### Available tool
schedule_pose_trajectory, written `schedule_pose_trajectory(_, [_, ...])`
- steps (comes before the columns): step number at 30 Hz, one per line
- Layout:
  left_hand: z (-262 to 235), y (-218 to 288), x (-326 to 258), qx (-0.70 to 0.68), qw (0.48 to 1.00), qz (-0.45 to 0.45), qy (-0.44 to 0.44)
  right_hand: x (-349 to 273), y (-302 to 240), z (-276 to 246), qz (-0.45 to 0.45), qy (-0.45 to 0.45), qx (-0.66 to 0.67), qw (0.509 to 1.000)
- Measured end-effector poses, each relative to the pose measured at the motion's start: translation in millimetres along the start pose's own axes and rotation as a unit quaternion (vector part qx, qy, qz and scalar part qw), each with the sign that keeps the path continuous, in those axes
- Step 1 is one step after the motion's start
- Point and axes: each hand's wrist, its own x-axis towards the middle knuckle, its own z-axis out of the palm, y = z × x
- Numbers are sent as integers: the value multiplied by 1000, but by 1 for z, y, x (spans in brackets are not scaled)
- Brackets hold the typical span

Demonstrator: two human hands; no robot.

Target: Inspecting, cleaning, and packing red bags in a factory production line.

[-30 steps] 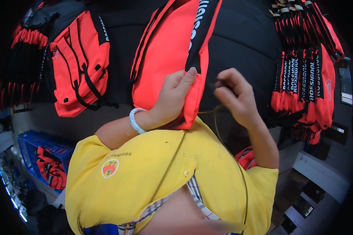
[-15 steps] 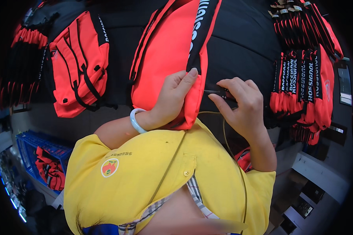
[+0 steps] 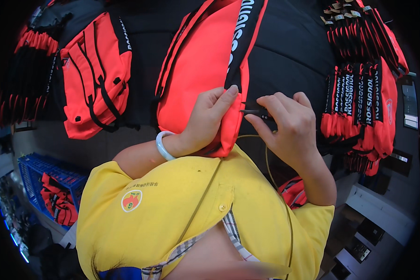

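A red backpack (image 3: 196, 70) with a black side strip and white lettering lies in front of me, its lower end close to my yellow shirt. My left hand (image 3: 210, 112) wears a pale bangle and grips the backpack's lower right edge, thumb on top and fingers mostly hidden. Just right of that edge, my right hand (image 3: 287, 123) is closed around small thread snips (image 3: 253, 111). Their dark blades point left at the backpack's seam, with the tips at or very near it. A thin cord (image 3: 267, 161) hangs by the snips; where it ends is hidden by the hand.
The backpack rests on a black-covered table (image 3: 289, 51). Another red backpack (image 3: 95, 79) lies to the left. Stacked red-and-black bags stand at the far left (image 3: 30, 74) and right (image 3: 359, 98). A blue crate (image 3: 32, 170) with red pieces sits at lower left.
My right hand has shifted slightly right and down, and the snips' blades now show spread apart at the backpack's edge. My left hand keeps its grip, moving only slightly with the backpack.
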Motion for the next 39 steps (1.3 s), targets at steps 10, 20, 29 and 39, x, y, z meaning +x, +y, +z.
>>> schedule_pose_trajectory(10, [3, 2, 0, -21, 1000, 1, -1, 2, -3, -6, 3, -25, -24, 999])
schedule_pose_trajectory(20, [1, -2, 1, -31, 1000, 3, 0, 3, -5, -8, 1, -22, -39, 999])
schedule_pose_trajectory(29, [0, -3, 0, -13, 1000, -8, 8, -7, 7, 15, 52, 69, 152, 985])
schedule_pose_trajectory(39, [1, 0, -1, 5, 1000, -12, 7, -9, 9, 8, 12, 37, 55, 998])
